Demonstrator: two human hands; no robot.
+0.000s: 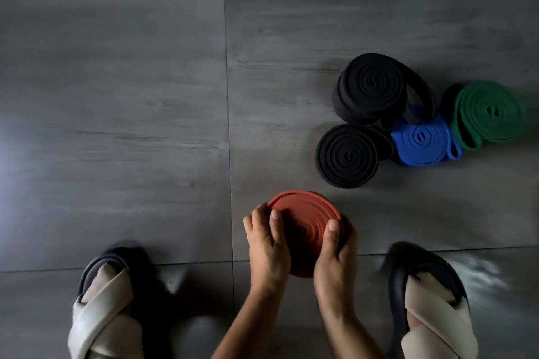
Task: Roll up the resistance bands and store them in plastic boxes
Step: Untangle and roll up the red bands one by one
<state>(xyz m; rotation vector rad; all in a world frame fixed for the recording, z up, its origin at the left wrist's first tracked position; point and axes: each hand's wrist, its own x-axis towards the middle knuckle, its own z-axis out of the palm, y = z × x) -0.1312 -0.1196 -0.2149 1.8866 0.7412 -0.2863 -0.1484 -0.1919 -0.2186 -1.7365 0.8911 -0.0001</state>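
Snugly between left grip (268, 242), right grip (335, 253) (band (306, 213))

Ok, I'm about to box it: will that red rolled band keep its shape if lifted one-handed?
Doubtful: the red band is an unfastened spiral that the left hand and right hand grip, and a black roll shows a loose outer loop, so it may spring open. Its matte rubber looks grippy, not slippery.
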